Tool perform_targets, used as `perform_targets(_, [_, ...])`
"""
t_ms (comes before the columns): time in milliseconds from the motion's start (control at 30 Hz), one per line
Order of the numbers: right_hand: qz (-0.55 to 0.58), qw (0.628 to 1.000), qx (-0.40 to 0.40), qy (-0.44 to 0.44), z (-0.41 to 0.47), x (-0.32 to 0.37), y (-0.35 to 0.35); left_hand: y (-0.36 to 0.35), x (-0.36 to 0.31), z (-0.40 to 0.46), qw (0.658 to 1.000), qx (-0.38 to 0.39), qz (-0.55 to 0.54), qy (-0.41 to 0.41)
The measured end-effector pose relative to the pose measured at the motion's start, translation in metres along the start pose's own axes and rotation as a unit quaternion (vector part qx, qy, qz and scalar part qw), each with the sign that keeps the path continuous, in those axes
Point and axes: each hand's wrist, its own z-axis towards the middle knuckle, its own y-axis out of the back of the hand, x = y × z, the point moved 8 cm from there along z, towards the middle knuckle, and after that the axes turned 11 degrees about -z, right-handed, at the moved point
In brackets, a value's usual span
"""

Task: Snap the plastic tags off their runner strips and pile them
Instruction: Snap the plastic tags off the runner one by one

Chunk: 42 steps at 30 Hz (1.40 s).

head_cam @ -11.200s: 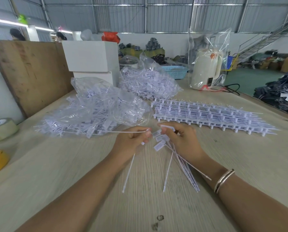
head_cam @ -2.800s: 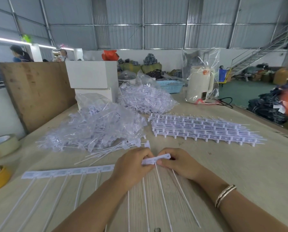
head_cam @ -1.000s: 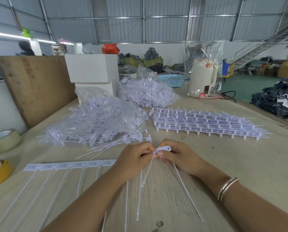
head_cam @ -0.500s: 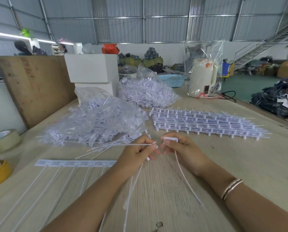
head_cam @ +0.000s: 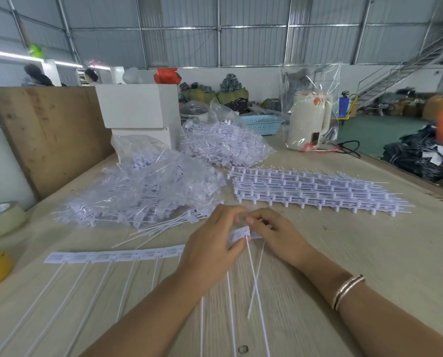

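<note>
With the end tags of the runner strip (head_cam: 117, 255) pinched between the curled fingers of the left hand (head_cam: 212, 243) and right hand (head_cam: 274, 235) near the tabletop (head_cam: 370, 253) centre, a twisted break could tear a tag or scatter it short of the loose pile (head_cam: 163, 225).

Wooden table (head_cam: 370, 253), pale grain. Lying on it: bagged loose tags (head_cam: 143, 191); second bag (head_cam: 223, 145); stacked runner strips (head_cam: 318, 191); one strip (head_cam: 112, 256) flat; tape rolls (head_cam: 1, 220); white boxes (head_cam: 138, 106); bagged kettle (head_cam: 310, 119).
</note>
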Motion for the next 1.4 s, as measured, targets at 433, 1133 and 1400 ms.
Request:
perform_targets(433, [0.063, 0.996, 0.062, 0.011, -0.008, 0.012, -0.016, -0.010, 0.000, -0.002, 0.997, 0.059, 0.051, 0.008])
perform_targets(1133, [0.183, 0.979, 0.079, -0.046, -0.008, 0.005, -0.016, -0.008, 0.016, -0.006, 0.979, 0.126, 0.117, 0.108])
perform_targets(1400, [0.196, 0.976, 0.076, -0.056, -0.006, 0.001, -0.015, -0.006, 0.015, -0.006, 0.984, 0.119, 0.101, 0.083])
